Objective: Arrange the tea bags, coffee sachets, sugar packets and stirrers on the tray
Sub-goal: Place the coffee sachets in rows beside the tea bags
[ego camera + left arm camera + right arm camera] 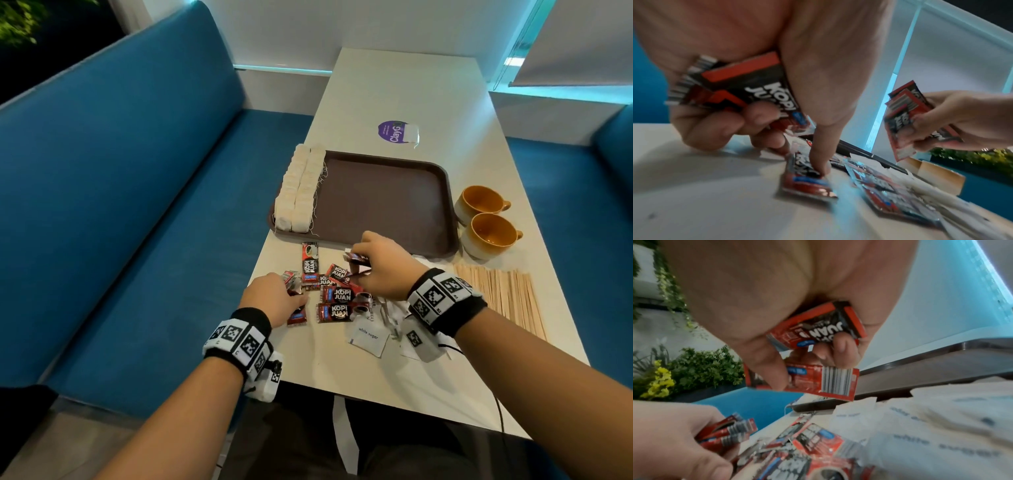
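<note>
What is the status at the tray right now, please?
Left hand and right hand each hold coffee sachets. More coffee sachets loose on table. Tea bags on tray; sugar packets, stirrers still off it. Nothing blocking.

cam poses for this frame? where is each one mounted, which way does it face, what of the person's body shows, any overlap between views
Head: worn on the head, looking forward and down at the table and tray; both forearms, left hand and right hand show.
Left wrist: under the left wrist, low, looking along the fingers toward the tray edge; the right hand shows at right.
Right wrist: under the right wrist, looking along its grip on coffee sachets toward the bench; the left hand shows bottom left.
Shared: each wrist view shows the other hand; all show the loose sachets.
</note>
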Demonstrator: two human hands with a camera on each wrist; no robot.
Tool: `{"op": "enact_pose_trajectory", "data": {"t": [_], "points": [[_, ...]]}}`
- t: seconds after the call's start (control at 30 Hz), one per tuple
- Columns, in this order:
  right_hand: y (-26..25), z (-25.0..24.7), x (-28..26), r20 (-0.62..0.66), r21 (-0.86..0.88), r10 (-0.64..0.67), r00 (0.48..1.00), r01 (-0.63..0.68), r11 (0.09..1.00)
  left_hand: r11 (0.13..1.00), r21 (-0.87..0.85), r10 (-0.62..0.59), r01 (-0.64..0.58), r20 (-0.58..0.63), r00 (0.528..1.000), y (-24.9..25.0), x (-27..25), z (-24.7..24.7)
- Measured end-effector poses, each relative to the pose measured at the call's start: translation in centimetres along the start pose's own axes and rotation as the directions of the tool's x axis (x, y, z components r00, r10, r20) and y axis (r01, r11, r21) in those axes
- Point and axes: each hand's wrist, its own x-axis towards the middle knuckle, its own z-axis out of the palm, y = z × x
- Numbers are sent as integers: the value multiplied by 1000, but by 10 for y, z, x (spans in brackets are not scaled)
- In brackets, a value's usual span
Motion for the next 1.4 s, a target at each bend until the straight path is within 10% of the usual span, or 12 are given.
{"op": "enact_pose_trajectory", "data": {"t": [0.33,0.6,1.0,1.4], "points": [[-12,-5,-15,98,378,172,980,-197,904,979,-202,26,-20,24,999,-23,-7,-7],[-13,19,-20,104,268,129,986,-153,951,866,-497,38,-54,-42,998,-15,11,-24],[-16,46,-21,160,-153,115,980,-90,984,995,-87,33,-40,-79,996,39,59,-8],[-16,37,-21,72,133,28,997,-38,990,964,-262,41,-39,3,999,11,40,-11]]}}
